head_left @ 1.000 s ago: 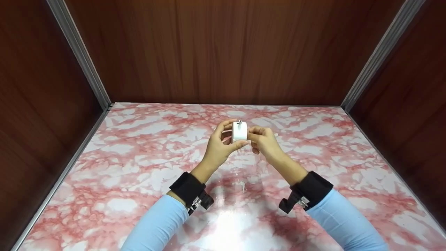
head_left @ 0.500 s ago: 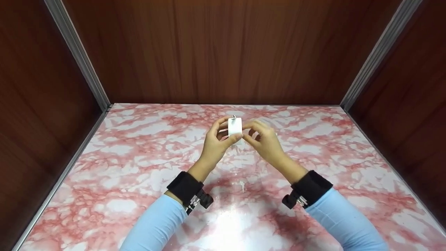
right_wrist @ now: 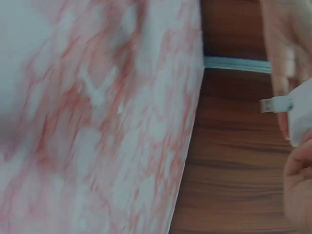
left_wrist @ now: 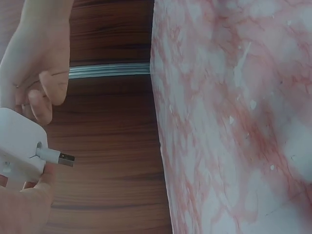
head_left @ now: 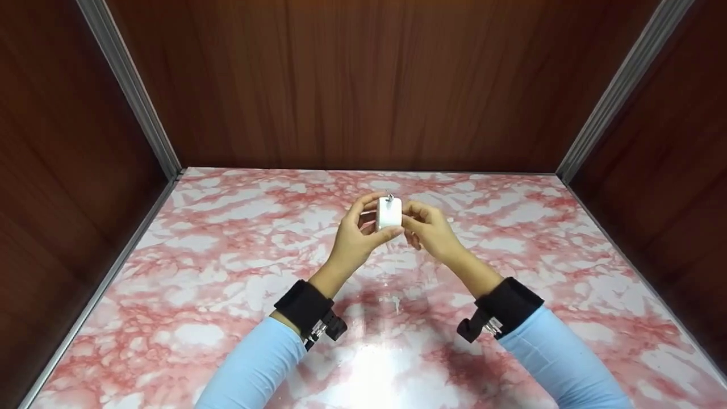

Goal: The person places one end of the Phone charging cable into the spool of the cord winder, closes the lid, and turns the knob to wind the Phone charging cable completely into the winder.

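Observation:
A small white block with rounded corners (head_left: 389, 213) is held up above the table. A short USB plug (left_wrist: 57, 156) juts from one face, its metal end pointing away from the block. My left hand (head_left: 353, 238) grips the block between its thumb, along the near lower edge, and its fingers behind. My right hand (head_left: 434, 232) is at the block's right side, its thumb and curled forefinger pinching there. In the right wrist view, the block (right_wrist: 302, 114) is cut off by the frame edge. The far side of the block is hidden.
Below the hands lies a table with a red-and-white marbled top (head_left: 193, 335). Dark wood panels (head_left: 363, 85) enclose it at the back and sides, with grey metal posts (head_left: 133, 85) in the corners. Black straps (head_left: 304, 309) carry cameras on both wrists.
The block rose slightly to the upper left, then came back down to the right. My right fingers shifted along its right side, while my left hand kept its grip.

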